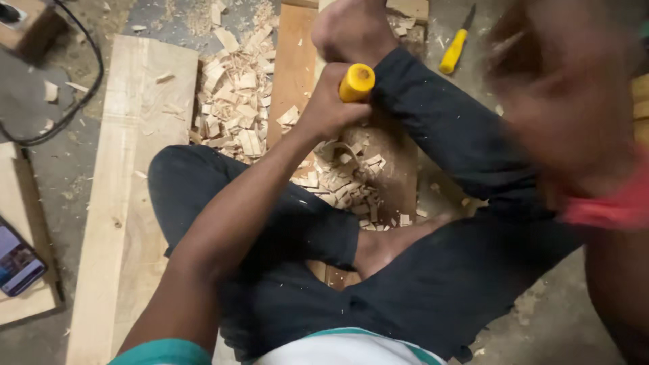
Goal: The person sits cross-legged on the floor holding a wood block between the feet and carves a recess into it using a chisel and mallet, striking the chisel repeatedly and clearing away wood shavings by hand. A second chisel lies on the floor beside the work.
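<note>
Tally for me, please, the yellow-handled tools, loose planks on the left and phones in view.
Yellow-handled tools: 2, the chisel gripped in the left hand and a spare tool on the floor
Planks: 1
Phones: 1
Total: 4

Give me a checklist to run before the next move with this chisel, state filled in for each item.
1. Left hand grip closed around the yellow-handled chisel: ok.
2. Chisel's blade placement on the long wooden board: cannot tell, hidden by the hand.
3. Right hand and its hold: cannot tell, blurred.
4. Bare foot away from the chisel: not ok, right beside the handle.
5. Pale wood chips cleared: not ok, piled around the work.
</note>
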